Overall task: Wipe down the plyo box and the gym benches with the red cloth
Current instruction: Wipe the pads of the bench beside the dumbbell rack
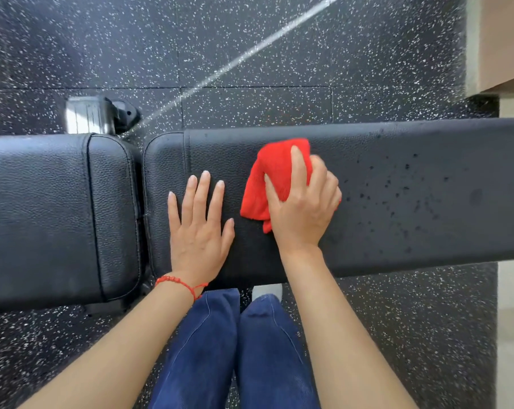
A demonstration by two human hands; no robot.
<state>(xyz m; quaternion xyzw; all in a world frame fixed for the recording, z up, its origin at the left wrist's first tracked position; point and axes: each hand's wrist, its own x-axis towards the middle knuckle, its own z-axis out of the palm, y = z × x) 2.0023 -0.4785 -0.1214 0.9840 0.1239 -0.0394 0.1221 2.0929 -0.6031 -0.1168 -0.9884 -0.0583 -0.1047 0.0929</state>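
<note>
Head view: gym bench [397, 160], black padded tabletop, droplets at right.
Right hand [304, 208] grip clamped on red cloth [267, 184]; left hand [199, 228] flat, fingers apart.

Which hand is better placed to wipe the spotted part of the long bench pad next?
Right. The right hand already grips the red cloth beside the dark spots; the left hand lies flat and empty, farther away.

Bench back pad [397, 184] cut off at right edge, seat pad [43, 216] cut off at left, red cloth [267, 184] partly hidden under right hand [304, 211], shoe [267, 290] mostly hidden by jeans [238, 349].
</note>
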